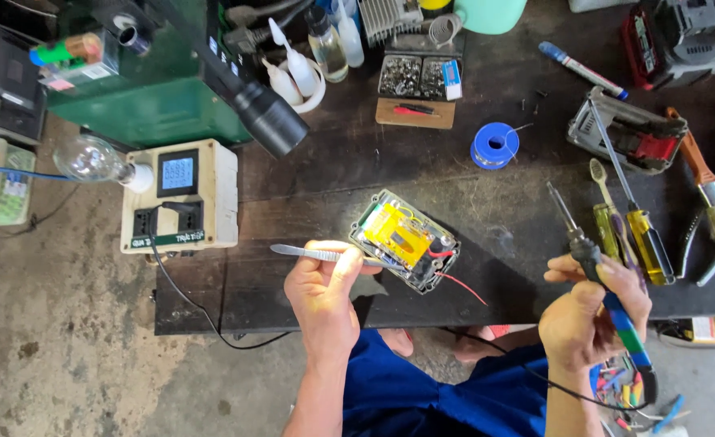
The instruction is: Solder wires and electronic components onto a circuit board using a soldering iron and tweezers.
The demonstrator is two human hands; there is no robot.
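My left hand [323, 287] grips metal tweezers [309, 253], held level, with their far end reaching toward an opened small device [404, 240]. That device shows a yellow-taped part and red and black wires inside its clear case. It lies on the dark wooden bench [309, 194] near the front edge. My right hand [592, 311] holds a soldering iron [588, 255] with a blue handle; its tip points up and away, to the right of the device and not touching it.
A blue solder spool [495, 146] sits behind the device. Yellow screwdrivers [645, 243], a paintbrush [709, 190] and pliers lie at the right. A cream socket box with a bulb [181, 194] stands at the left, a green machine [147, 81] and glue bottles behind.
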